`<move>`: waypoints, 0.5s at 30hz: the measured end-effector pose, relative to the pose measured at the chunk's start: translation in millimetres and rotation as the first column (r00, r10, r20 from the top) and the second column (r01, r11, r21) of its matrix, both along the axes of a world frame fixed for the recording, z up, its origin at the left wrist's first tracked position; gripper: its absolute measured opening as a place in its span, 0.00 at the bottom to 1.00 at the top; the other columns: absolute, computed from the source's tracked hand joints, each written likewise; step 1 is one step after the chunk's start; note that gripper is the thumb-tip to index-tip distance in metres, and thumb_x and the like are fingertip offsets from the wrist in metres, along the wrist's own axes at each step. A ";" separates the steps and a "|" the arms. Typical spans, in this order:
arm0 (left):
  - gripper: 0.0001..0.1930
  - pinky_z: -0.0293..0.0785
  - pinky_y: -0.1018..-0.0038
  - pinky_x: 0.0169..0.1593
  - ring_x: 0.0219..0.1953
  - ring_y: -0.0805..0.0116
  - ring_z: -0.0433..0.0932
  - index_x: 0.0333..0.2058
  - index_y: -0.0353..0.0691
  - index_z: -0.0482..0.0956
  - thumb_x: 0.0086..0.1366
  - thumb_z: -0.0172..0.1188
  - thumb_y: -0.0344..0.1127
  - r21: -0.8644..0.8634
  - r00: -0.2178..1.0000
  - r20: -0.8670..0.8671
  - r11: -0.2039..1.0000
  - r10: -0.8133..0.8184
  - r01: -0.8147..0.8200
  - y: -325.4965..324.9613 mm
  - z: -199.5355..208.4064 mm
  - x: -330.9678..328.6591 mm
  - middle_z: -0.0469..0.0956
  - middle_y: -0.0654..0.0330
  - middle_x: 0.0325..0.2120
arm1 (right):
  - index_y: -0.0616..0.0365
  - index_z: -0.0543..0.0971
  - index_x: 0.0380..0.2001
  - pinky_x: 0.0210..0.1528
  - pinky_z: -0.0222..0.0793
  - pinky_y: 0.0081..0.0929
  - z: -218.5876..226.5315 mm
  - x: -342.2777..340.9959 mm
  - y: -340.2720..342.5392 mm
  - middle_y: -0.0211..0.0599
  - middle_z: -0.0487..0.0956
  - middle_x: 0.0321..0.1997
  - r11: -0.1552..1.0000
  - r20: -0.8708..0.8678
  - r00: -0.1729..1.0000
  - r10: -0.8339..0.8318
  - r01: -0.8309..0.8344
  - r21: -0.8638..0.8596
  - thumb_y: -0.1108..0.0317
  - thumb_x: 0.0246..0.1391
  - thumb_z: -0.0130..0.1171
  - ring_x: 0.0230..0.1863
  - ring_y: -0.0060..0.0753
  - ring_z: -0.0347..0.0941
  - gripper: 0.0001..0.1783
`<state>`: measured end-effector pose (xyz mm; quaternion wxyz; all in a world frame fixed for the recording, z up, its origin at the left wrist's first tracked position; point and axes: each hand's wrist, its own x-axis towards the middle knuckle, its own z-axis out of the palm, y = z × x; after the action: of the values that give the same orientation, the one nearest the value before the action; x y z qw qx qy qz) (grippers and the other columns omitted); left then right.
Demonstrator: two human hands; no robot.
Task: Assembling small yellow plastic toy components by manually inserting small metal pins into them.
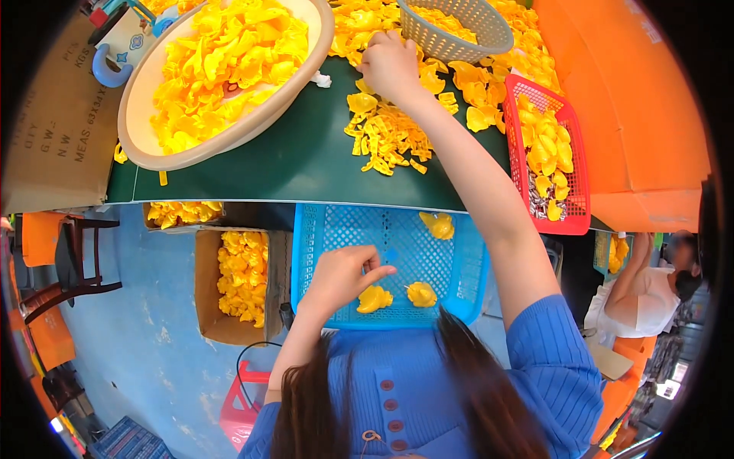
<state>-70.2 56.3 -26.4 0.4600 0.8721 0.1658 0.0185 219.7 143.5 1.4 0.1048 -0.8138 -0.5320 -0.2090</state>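
My right hand [390, 70] reaches over the far part of the green table, its bent fingers down among loose yellow plastic pieces [348, 34] beside a grey colander [497, 38]. What its fingertips hold, if anything, is hidden. Closer in, my left hand [340, 279] hovers over a blue mesh basket [466, 294]. Its fingers are loosely bent, the thumb stands apart, and nothing shows between them. In that basket lie a yellow plastic part [375, 299] beneath my left hand, another yellow part [421, 294] to its right, and a third yellow part [438, 225] near the far side.
A big beige basin [321, 34] of yellow pieces stands at the far left. Small yellow strips [386, 141] are heaped on the green table [283, 164]. To the right is a red basket [582, 206] with yellow and metallic pieces. A cardboard box [210, 325] holds yellow parts.
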 end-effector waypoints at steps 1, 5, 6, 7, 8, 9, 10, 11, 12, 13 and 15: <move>0.16 0.66 0.73 0.23 0.18 0.66 0.71 0.19 0.39 0.73 0.51 0.62 0.45 0.003 0.999 0.020 0.999 0.034 -0.034 3.0 -1.0 -1.1 0.71 0.60 0.14 | 0.51 0.82 0.25 0.45 0.56 0.37 1.0 1.4 -0.1 0.30 0.74 0.37 0.999 -0.129 0.992 0.009 -0.005 0.037 0.60 0.40 0.62 0.45 0.34 0.65 0.09; 0.15 0.66 0.74 0.23 0.18 0.68 0.71 0.20 0.39 0.73 0.51 0.63 0.44 0.001 0.999 0.047 1.000 0.026 -0.026 11.3 1.0 4.3 0.71 0.60 0.14 | 0.50 0.82 0.27 0.49 0.57 0.39 1.3 10.1 -4.3 0.29 0.75 0.42 0.968 -0.290 0.932 0.220 -0.172 0.180 0.56 0.43 0.60 0.48 0.36 0.66 0.11; 0.15 0.66 0.74 0.23 0.18 0.68 0.71 0.20 0.39 0.73 0.51 0.63 0.44 -0.002 0.999 0.050 1.000 0.017 -0.017 11.5 1.6 6.2 0.71 0.60 0.15 | 0.50 0.82 0.27 0.49 0.57 0.39 3.5 12.6 -5.3 0.29 0.75 0.42 0.969 -0.291 0.931 0.219 -0.172 0.177 0.56 0.43 0.60 0.48 0.36 0.66 0.11; 0.14 0.66 0.74 0.23 0.18 0.68 0.71 0.21 0.39 0.73 0.51 0.63 0.44 -0.005 0.999 0.054 1.000 0.008 -0.008 11.4 2.3 6.8 0.72 0.60 0.16 | 0.49 0.82 0.27 0.49 0.56 0.39 7.0 18.2 -8.2 0.29 0.74 0.42 0.967 -0.238 0.950 0.204 -0.158 0.198 0.57 0.43 0.60 0.48 0.36 0.66 0.10; 0.14 0.66 0.74 0.23 0.18 0.68 0.71 0.21 0.39 0.73 0.51 0.63 0.44 -0.006 0.998 0.057 1.000 0.006 -0.006 11.4 3.8 8.2 0.72 0.60 0.16 | 0.48 0.82 0.26 0.49 0.56 0.40 13.8 25.1 -12.5 0.29 0.74 0.42 0.965 -0.180 0.966 0.186 -0.145 0.220 0.57 0.43 0.60 0.49 0.36 0.66 0.10; 0.14 0.66 0.74 0.24 0.19 0.68 0.71 0.21 0.39 0.73 0.51 0.63 0.44 -0.019 0.998 0.059 1.000 0.008 -0.007 11.9 3.6 8.0 0.72 0.60 0.16 | 0.48 0.81 0.25 0.50 0.55 0.42 21.7 22.9 -20.4 0.29 0.73 0.41 0.991 -0.176 0.977 0.119 -0.106 0.083 0.62 0.42 0.59 0.50 0.35 0.65 0.06; 0.14 0.66 0.74 0.24 0.19 0.68 0.71 0.21 0.39 0.73 0.51 0.63 0.43 -0.032 0.998 0.061 0.999 0.011 -0.009 12.4 3.0 7.8 0.72 0.61 0.16 | 0.48 0.81 0.25 0.50 0.55 0.42 26.1 19.7 -27.6 0.29 0.73 0.41 0.990 -0.175 0.977 0.124 -0.111 0.081 0.62 0.42 0.59 0.50 0.35 0.65 0.06; 0.14 0.66 0.74 0.24 0.19 0.68 0.71 0.21 0.39 0.73 0.51 0.63 0.43 -0.031 0.998 0.062 0.999 0.008 -0.006 12.1 2.3 7.9 0.72 0.61 0.16 | 0.48 0.81 0.24 0.51 0.55 0.44 31.0 17.0 -37.1 0.28 0.73 0.41 0.984 -0.176 0.981 0.081 -0.107 -0.144 0.64 0.41 0.58 0.50 0.35 0.64 0.05; 0.14 0.66 0.74 0.24 0.19 0.68 0.72 0.21 0.39 0.73 0.51 0.63 0.43 -0.027 0.998 0.058 1.000 0.004 -0.003 11.5 0.7 8.0 0.72 0.61 0.16 | 0.48 0.80 0.23 0.51 0.54 0.45 33.3 15.7 -41.3 0.28 0.73 0.40 0.928 -0.169 0.985 0.038 -0.098 -0.360 0.67 0.40 0.58 0.50 0.35 0.64 0.04; 0.14 0.67 0.74 0.25 0.20 0.68 0.72 0.21 0.39 0.73 0.51 0.62 0.43 -0.022 0.999 0.054 1.000 0.001 0.000 11.2 0.1 8.3 0.73 0.61 0.17 | 0.48 0.80 0.23 0.51 0.53 0.47 27.4 16.7 -41.2 0.26 0.74 0.38 0.927 -0.172 0.984 0.037 -0.098 -0.362 0.69 0.38 0.57 0.49 0.34 0.64 0.05; 0.14 0.67 0.74 0.25 0.20 0.68 0.72 0.21 0.39 0.73 0.52 0.62 0.43 -0.025 0.998 0.056 1.000 -0.010 0.011 9.3 0.7 9.1 0.73 0.61 0.17 | 0.48 0.80 0.23 0.51 0.53 0.47 26.4 17.4 -39.3 0.25 0.74 0.37 0.922 -0.159 0.986 0.052 -0.108 -0.372 0.69 0.38 0.58 0.49 0.33 0.64 0.05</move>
<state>-61.1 65.6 -25.7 0.4756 0.8662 0.1485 0.0383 237.0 104.2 27.8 -0.0073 -0.8093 -0.5861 -0.0378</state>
